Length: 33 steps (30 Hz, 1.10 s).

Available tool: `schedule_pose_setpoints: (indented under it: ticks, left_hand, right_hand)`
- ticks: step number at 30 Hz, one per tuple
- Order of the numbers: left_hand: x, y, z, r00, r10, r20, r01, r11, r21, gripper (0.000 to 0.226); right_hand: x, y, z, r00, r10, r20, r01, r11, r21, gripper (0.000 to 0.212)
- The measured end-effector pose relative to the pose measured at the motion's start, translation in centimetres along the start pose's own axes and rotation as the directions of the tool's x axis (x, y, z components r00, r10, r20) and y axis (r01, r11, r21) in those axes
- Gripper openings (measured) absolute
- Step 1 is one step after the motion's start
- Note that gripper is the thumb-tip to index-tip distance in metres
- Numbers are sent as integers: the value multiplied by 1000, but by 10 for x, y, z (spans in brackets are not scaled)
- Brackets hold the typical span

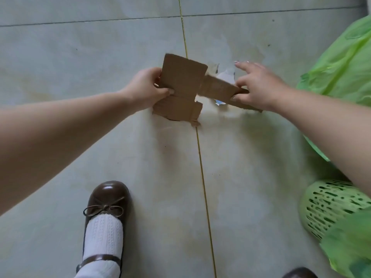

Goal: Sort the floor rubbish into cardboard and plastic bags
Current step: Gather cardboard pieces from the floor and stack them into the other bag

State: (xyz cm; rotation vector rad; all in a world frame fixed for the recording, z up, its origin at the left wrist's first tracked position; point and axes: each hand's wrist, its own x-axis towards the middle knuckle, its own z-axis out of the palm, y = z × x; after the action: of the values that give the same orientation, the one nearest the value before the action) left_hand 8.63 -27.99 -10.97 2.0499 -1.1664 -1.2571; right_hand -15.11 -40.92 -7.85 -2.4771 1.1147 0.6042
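The left hand (147,88) pinches one torn cardboard piece (181,87), the right hand (259,87) another cardboard strip (218,89); both look light, stiff, best gripped by an edge.

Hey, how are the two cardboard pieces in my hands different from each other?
The left piece, gripped by the left hand, faces the camera broadly and looks wider, with a ragged bottom edge. The right piece, pinched by the right hand, is a narrower strip tilted down to the right and blurred. A white-and-blue scrap shows just behind the right piece, none behind the left. Both are plain brown cardboard held above the tiled floor.
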Motion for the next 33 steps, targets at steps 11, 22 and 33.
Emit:
schedule_pose_setpoints:
  ticks: [11,22,33]
  left_hand:
    - [17,1,-8,997,38,-71,-20,973,228,34]
    - [-54,73,-27,999,15,-32,-18,998,-66,17]
    - [-223,241,-16,962,270,36,-259,948,-186,19]
  right_hand:
    - [32,-15,-3,999,31,-23,-31,1000,3,42]
    - [-88,-32,-7,898,438,30,-206,359,910,9]
    - [-287,-41,-91,817,563,-125,-6,226,974,12]
